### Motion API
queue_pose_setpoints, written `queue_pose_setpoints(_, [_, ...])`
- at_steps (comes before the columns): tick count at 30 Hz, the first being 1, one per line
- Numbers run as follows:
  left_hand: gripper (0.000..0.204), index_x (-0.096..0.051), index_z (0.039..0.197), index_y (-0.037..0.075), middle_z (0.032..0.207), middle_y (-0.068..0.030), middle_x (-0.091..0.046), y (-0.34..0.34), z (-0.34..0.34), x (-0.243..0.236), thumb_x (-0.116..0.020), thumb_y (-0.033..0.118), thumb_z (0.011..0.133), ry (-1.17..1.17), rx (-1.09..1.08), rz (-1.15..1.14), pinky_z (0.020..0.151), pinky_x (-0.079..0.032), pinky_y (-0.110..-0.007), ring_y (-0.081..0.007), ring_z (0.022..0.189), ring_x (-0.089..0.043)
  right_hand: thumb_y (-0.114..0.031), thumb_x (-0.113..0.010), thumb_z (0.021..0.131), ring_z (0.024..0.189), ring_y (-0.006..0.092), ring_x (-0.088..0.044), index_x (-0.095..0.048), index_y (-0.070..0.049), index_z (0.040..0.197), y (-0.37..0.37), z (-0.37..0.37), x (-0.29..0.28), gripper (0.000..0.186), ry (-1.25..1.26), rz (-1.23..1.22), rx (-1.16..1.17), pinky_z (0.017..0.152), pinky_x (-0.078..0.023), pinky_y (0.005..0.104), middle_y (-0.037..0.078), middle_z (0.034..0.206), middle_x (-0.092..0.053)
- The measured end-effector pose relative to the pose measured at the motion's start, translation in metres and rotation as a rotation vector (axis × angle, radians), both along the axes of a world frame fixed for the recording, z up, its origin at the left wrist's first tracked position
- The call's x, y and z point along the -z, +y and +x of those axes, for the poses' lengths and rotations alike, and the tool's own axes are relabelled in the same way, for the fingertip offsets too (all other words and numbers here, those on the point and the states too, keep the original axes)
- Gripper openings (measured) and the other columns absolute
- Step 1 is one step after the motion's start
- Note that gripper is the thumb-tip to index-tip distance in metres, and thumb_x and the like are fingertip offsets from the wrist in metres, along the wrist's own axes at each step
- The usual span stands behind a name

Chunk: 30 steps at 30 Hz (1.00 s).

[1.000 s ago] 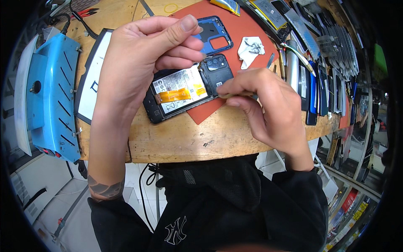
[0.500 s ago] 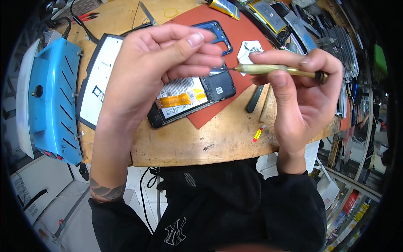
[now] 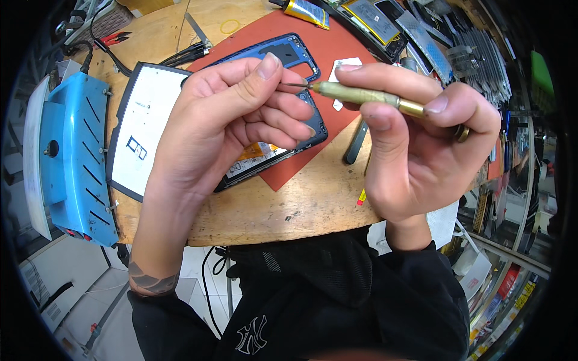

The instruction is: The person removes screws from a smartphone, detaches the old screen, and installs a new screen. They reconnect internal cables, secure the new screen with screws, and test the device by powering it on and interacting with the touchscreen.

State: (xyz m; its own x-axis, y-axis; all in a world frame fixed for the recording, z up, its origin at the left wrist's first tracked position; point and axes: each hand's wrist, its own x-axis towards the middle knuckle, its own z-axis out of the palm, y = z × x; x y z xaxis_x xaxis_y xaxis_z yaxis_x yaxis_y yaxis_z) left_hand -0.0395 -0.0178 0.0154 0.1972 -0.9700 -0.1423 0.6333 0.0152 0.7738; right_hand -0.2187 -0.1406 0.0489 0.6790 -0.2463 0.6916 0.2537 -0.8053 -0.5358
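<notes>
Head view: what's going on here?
A person's right hand holds a screwdriver-like tool, its thin end at the fingers of the left hand; whether they pinch anything small can't be made out. An opened phone, partly hidden by that hand, lies partly over an orange-red mat, with a blue phone cover beyond it.

Right hand [image 3: 430, 153] holds screwdriver [image 3: 355, 94], tip [image 3: 295, 85] by left hand's [image 3: 220, 114] fingers [image 3: 288, 107]. Open phone [image 3: 259, 159] below left fingers, on red mat [image 3: 298, 163].

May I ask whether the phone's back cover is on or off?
Off: the blue cover lies on the red mat; the phone shows its battery.
</notes>
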Motion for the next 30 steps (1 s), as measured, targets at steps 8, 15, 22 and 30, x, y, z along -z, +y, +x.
queue_pose_setpoints(8, [0.037, -0.067, 0.106, -0.003, 0.08, -0.0122, -0.075, -0.001, -0.003, -0.003, -0.052, 0.03, 0.111, 0.012, -0.005, 0.077, 0.055, -0.06, -0.024, -0.015, 0.06, -0.073, 0.004, -0.06, 0.101, 0.094, 0.036, -0.076, -0.027, -0.006, 0.112, -0.003, -0.006, -0.009, 0.036, 0.144, -0.186, -0.043, 0.084, -0.063, 0.0366, 0.039, 0.105, -0.069])
queue_pose_setpoints(15, [0.038, -0.067, 0.11, -0.005, 0.086, -0.0136, -0.076, -0.001, -0.003, -0.007, -0.053, 0.03, 0.11, -0.023, 0.001, 0.103, 0.059, -0.062, -0.023, -0.0157, 0.066, -0.075, 0.006, -0.06, 0.1, 0.094, 0.0358, -0.076, -0.028, -0.006, 0.112, -0.003, -0.004, -0.011, 0.036, 0.157, -0.199, -0.094, 0.083, -0.063, 0.0355, 0.039, 0.105, -0.069])
queue_pose_setpoints(22, [0.047, -0.057, 0.134, -0.013, 0.125, -0.0249, -0.07, -0.006, 0.001, -0.003, -0.045, 0.028, 0.113, -0.071, -0.064, 0.094, 0.099, -0.061, -0.031, -0.0269, 0.115, -0.072, -0.003, -0.053, 0.105, 0.082, 0.0299, -0.074, -0.028, -0.006, 0.132, 0.005, -0.016, 0.01, 0.037, -0.085, 0.032, 0.063, 0.082, -0.061, 0.0352, 0.032, 0.102, -0.07])
queue_pose_setpoints(30, [0.044, -0.056, 0.135, -0.016, 0.132, -0.0303, -0.065, -0.002, 0.012, 0.005, -0.048, 0.019, 0.11, -0.142, -0.082, 0.073, 0.108, -0.056, -0.032, -0.0323, 0.124, -0.067, 0.001, -0.066, 0.098, 0.08, 0.0182, -0.072, -0.041, 0.008, 0.132, 0.0, -0.033, 0.052, 0.042, 0.039, 0.027, 0.049, 0.067, -0.055, 0.0234, 0.018, 0.097, -0.071])
